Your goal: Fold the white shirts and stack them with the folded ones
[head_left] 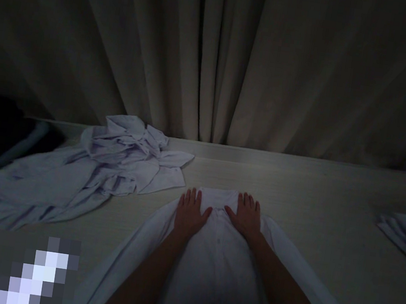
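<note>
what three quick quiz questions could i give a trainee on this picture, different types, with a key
1. Multiple choice: the left hand and right hand both rest on
a) the cloth at far right
b) the spread pale shirt
c) the dark thing at far left

2. True or false: the crumpled pale cloth lies on the left hand's side of the shirt.

3. Fill in: beyond the collar, draped ____ fill the top of the picture.

Key: 1 b; 2 true; 3 curtains.
</note>
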A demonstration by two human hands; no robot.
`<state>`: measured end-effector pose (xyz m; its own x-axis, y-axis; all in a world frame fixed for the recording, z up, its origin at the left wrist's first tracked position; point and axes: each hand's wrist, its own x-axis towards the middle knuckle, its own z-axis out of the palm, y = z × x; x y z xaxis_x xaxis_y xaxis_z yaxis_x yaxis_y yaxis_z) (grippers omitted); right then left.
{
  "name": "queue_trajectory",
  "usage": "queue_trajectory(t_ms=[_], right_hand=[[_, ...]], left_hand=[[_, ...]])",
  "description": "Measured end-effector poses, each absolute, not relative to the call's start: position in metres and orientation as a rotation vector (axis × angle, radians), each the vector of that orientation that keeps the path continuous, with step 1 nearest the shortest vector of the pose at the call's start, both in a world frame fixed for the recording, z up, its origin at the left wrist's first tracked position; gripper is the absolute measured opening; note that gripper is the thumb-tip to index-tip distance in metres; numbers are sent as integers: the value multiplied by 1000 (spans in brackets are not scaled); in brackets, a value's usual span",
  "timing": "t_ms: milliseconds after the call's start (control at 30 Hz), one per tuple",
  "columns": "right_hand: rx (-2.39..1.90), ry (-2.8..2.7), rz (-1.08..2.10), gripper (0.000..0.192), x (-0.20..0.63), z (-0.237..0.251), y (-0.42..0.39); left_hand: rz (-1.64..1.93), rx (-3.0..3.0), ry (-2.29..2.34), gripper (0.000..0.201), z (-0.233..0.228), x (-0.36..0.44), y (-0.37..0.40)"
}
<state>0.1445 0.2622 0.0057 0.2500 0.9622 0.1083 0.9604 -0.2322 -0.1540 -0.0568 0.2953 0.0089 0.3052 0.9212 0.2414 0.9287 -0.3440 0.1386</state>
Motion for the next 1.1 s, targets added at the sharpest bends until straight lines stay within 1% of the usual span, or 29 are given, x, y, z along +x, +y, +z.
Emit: queue_trajectory(t_ms=[200, 333, 467, 800, 1100], right_hand=[[-2354, -1819, 56, 94, 144, 9, 261], [-2344, -1776, 5, 91, 142, 8, 262], [-2367, -1709, 1, 85, 140, 6, 265], [-2349, -1695, -6, 84, 139, 5, 265], [-2342, -1688, -3, 83, 140, 4, 266]], left_hand=[[-405, -2527, -1823, 82, 9, -57, 296], [-449, -2542, -1793, 89, 8, -57, 297], [-462, -2520, -1804, 88, 6, -56, 297], [-472, -2518, -1796, 87, 8, -56, 296], [-452, -2455, -1755, 87, 2, -55, 298]])
